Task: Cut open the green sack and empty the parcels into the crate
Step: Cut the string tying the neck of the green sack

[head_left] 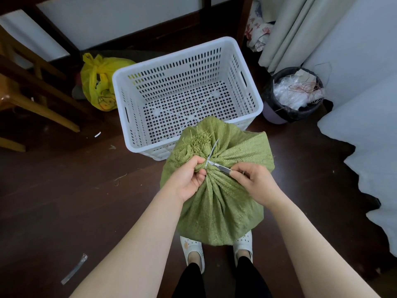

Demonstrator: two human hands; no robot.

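Observation:
A full green woven sack (pixel 223 203) stands on the dark floor in front of my feet, its neck gathered and bound by a pale zip tie (pixel 211 152). My left hand (pixel 189 177) grips the bunched neck just below the frayed mouth. My right hand (pixel 253 181) pinches a small metal knife (pixel 219 167) whose blade tip lies at the tie. A white perforated plastic crate (pixel 247 82) sits just beyond the sack, with nothing inside. The parcels are hidden in the sack.
A yellow plastic bag (pixel 98 82) lies left of the crate beside wooden chair legs (pixel 32 100). A black-lined bin (pixel 294 95) full of waste stands to the right. White bedding (pixel 365 147) fills the right edge. A plastic strip (pixel 74 269) lies on the floor.

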